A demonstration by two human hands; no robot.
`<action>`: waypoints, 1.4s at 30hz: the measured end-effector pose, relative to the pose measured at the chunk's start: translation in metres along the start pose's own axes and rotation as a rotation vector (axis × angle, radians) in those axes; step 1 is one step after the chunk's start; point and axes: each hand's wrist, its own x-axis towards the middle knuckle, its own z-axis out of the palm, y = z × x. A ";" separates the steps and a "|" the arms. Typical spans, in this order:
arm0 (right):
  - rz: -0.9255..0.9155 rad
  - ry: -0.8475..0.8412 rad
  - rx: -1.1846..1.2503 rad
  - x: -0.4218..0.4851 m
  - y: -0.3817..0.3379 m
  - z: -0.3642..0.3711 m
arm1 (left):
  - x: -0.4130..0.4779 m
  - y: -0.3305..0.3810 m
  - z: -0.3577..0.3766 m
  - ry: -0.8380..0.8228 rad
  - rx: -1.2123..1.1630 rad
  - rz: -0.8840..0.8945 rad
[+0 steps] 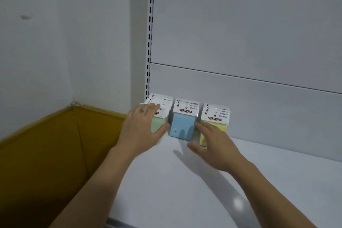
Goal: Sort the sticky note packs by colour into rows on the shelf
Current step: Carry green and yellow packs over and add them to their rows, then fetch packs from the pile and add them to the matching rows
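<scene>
Squaring-up step, by my read. Green (157,131), blue (182,127) and yellow sticky-note pack rows (215,126) stand on the white metal shelf (259,181), blue in the middle. Left hand (141,127) grip spread flat on green; right hand (212,144) spread at yellow. Next: nudge fronts flush with blue.

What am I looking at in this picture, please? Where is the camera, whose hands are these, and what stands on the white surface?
There is no machine here. A camera worn on a person's head looks down at their two bare hands. On the white shelf three rows of sticky note packs stand upright: green packs, blue packs and yellow packs. The left hand rests on the green row. The right hand reaches in front of the yellow row, fingers spread. Neither hand clearly holds a pack.
</scene>
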 end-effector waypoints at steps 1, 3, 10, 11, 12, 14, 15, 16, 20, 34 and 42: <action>0.012 0.017 -0.038 0.001 0.008 -0.009 | 0.004 0.005 -0.002 -0.014 0.013 0.021; 0.062 0.042 -0.088 -0.001 0.026 -0.025 | 0.014 0.016 -0.002 -0.071 0.025 0.062; 0.292 0.086 -0.113 -0.026 0.090 -0.068 | 0.056 0.077 0.015 -0.218 -0.015 0.237; 0.316 0.092 -0.118 -0.031 0.098 -0.073 | 0.062 0.087 0.020 -0.232 -0.023 0.263; 0.340 0.095 -0.120 -0.036 0.105 -0.077 | 0.066 0.097 0.024 -0.246 -0.032 0.285; 0.384 0.099 -0.124 -0.048 0.121 -0.084 | 0.072 0.118 0.034 -0.265 -0.055 0.320; 0.404 0.100 -0.126 -0.054 0.129 -0.088 | 0.074 0.129 0.040 -0.272 -0.066 0.334; 0.425 0.099 -0.127 -0.061 0.137 -0.091 | 0.076 0.140 0.044 -0.282 -0.079 0.344; 0.504 0.099 -0.115 -0.090 0.171 -0.105 | 0.076 0.187 0.060 -0.332 -0.116 0.401; 0.653 0.208 -0.039 -0.203 0.323 -0.165 | 0.080 0.394 0.110 -0.426 -0.122 0.565; 0.751 0.241 0.015 -0.285 0.425 -0.188 | 0.067 0.526 0.144 -0.445 -0.133 0.649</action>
